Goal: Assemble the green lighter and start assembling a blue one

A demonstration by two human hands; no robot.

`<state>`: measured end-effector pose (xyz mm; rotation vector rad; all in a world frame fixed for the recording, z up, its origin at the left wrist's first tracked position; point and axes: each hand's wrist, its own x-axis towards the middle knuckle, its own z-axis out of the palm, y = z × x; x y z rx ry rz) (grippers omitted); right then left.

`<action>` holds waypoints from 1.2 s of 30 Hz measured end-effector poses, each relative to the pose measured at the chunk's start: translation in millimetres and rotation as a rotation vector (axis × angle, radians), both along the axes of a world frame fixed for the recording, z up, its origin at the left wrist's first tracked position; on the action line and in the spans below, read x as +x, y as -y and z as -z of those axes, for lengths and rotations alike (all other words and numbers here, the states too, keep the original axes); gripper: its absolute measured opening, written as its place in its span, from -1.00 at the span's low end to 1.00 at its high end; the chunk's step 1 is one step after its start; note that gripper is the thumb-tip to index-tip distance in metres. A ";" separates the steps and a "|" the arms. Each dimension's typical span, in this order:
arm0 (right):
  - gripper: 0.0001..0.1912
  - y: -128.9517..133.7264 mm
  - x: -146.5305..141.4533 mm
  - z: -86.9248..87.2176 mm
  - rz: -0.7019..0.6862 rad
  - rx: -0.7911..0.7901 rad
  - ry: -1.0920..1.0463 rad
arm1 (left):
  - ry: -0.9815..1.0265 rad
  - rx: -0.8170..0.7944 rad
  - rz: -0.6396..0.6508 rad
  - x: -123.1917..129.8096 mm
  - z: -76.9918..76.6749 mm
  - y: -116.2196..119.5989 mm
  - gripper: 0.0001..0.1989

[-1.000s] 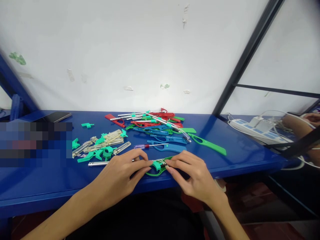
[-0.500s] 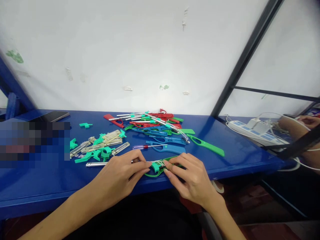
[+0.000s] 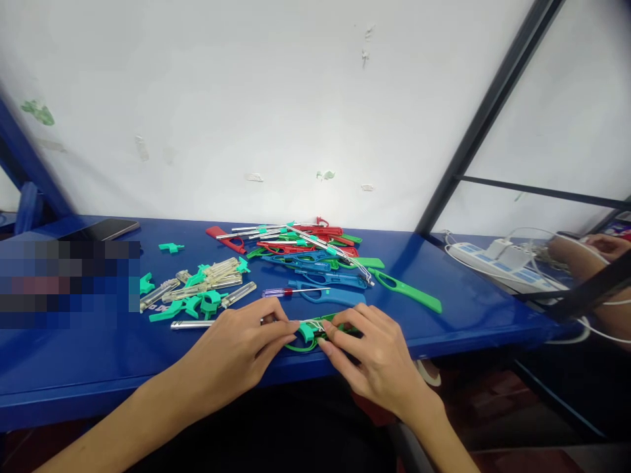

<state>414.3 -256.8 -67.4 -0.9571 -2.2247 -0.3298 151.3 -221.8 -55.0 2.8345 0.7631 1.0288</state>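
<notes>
A green lighter shell [image 3: 297, 348] lies at the table's front edge, with a teal trigger [image 3: 306, 332] and thin white wires [image 3: 314, 324] in it. A silver metal tube [image 3: 190, 324] runs left from it under my left hand [image 3: 246, 341]. The thumb and index finger of my left hand pinch the lighter assembly just left of the trigger. On the right, my right hand [image 3: 377, 351] has its fingertips pressed together on the wires and shell. Its palm hides the shell's right end.
Behind my hands lie a purple-handled screwdriver [image 3: 277, 292], a blue shell [image 3: 335, 293], a green shell [image 3: 411, 292] and a pile of red, blue and green shells. Clear tanks [image 3: 239, 293] and teal triggers [image 3: 187, 307] sit left. A power strip [image 3: 497, 266] and another person's hand [image 3: 608, 246] are right.
The view has shifted slightly. My right hand's fingertips have moved a little to the left along the wires and shell. My left hand keeps its pinch.
</notes>
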 end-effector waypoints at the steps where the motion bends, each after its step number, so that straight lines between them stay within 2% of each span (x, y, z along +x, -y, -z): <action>1: -0.79 0.1 0.4 0.2 0.002 -0.005 -0.009 | -0.006 0.005 -0.003 -0.4 0.7 -0.2 -0.73; 4: -0.83 1.2 4.5 0.6 -0.022 -0.070 -0.066 | -0.014 0.041 -0.005 -2.2 2.0 -0.4 -0.72; 8: -0.76 5.9 12.7 -1.5 -0.071 -0.208 -0.154 | -0.087 0.137 -0.023 -3.5 0.8 4.4 -0.70; 12: -0.86 10.5 20.3 -0.4 -0.044 -0.202 -0.210 | -0.193 0.260 -0.056 -1.4 -2.8 12.9 -0.65; 18: -0.86 9.1 25.4 7.7 -0.111 -0.265 -0.304 | -0.268 0.296 -0.044 -2.4 -6.6 18.2 -0.71; 23: -0.93 8.8 23.4 5.5 -0.142 -0.297 -0.317 | -0.377 0.364 -0.013 -0.2 -16.6 15.0 -0.59; 28: -0.92 10.4 21.7 3.2 -0.111 -0.365 -0.345 | -0.402 0.455 0.049 9.0 -25.5 7.7 -0.70; 36: -0.84 10.0 19.3 1.0 -0.077 -0.509 -0.454 | -0.394 0.549 0.034 14.2 -25.0 -3.1 -0.69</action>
